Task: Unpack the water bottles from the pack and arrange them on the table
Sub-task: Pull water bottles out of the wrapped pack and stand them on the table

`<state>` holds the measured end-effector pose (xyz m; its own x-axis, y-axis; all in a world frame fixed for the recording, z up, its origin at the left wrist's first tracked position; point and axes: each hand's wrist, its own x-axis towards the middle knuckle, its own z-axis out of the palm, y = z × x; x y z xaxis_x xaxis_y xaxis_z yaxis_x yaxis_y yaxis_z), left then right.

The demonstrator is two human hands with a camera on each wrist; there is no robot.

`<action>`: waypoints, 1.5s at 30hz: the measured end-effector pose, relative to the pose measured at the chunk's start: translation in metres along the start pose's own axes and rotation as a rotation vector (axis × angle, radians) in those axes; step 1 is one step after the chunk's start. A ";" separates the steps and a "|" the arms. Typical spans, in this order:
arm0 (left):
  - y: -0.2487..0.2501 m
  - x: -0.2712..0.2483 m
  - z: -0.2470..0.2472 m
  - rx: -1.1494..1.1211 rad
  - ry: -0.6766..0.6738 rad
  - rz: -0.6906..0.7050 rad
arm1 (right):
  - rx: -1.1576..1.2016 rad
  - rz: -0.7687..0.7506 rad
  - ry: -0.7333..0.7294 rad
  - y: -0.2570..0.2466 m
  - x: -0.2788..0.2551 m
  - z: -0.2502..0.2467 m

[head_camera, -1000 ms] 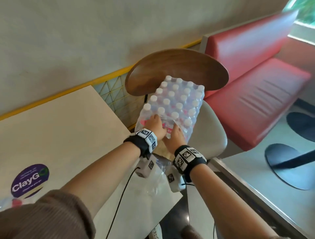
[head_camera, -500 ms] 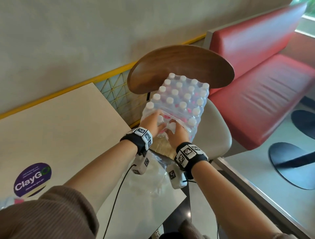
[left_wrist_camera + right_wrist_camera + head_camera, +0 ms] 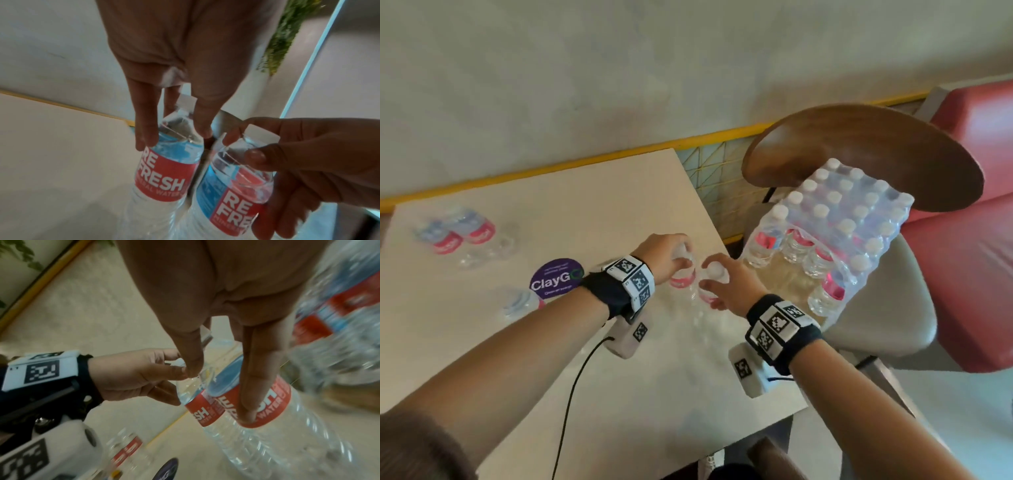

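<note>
Left hand point(image 3: 664, 255) grips one Refresh water bottle point(image 3: 170, 164) near its cap, right hand point(image 3: 726, 286) grips a second bottle point(image 3: 236, 191); both touching, over the table point(image 3: 619, 205) edge. Lower straight, release once bases sit flat, clear of the pack point(image 3: 835, 236).

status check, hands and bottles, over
Left hand grips one bottle by the neck; right hand grips a second bottle. Both over the table, side by side. Pack on chair, torn open. Nothing blocking.

Two bottles point(image 3: 168, 170) in two hands point(image 3: 174, 48)
</note>
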<state>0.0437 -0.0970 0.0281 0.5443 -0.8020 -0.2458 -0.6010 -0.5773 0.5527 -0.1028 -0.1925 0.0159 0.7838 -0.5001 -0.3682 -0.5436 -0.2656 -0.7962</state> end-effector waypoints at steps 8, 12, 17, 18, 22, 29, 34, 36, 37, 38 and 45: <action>-0.073 -0.042 -0.033 0.100 0.129 -0.295 | -0.050 -0.103 -0.228 -0.048 0.019 0.090; -0.088 -0.043 -0.036 0.183 0.087 -0.366 | -0.140 -0.091 -0.313 -0.060 0.020 0.099; -0.061 -0.047 -0.039 0.442 0.249 -0.259 | -0.245 -0.052 -0.154 -0.041 0.019 0.058; -0.044 -0.049 -0.039 0.449 0.351 -0.121 | -0.206 -0.010 -0.089 -0.032 0.018 0.043; 0.037 -0.046 -0.021 0.210 0.285 0.272 | -0.101 0.185 0.170 0.011 0.012 -0.020; 0.117 0.030 0.084 0.250 -0.238 0.388 | 0.009 0.358 0.488 0.069 -0.008 -0.088; 0.170 0.070 0.136 0.223 -0.347 0.413 | -0.006 0.295 0.455 0.066 -0.029 -0.113; 0.189 0.077 0.143 0.196 -0.367 0.391 | -0.081 0.328 0.450 0.066 -0.042 -0.124; 0.194 0.081 0.147 0.188 -0.383 0.372 | -0.136 0.344 0.445 0.068 -0.048 -0.130; 0.198 0.083 0.152 0.180 -0.399 0.339 | -0.181 0.363 0.432 0.071 -0.053 -0.133; 0.189 0.081 0.150 -0.186 -0.346 0.225 | -0.198 0.455 0.372 0.078 -0.046 -0.126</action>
<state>-0.1136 -0.2941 -0.0061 0.1653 -0.9267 -0.3376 -0.5494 -0.3708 0.7488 -0.2187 -0.2943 0.0313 0.3226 -0.8435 -0.4295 -0.8720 -0.0883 -0.4815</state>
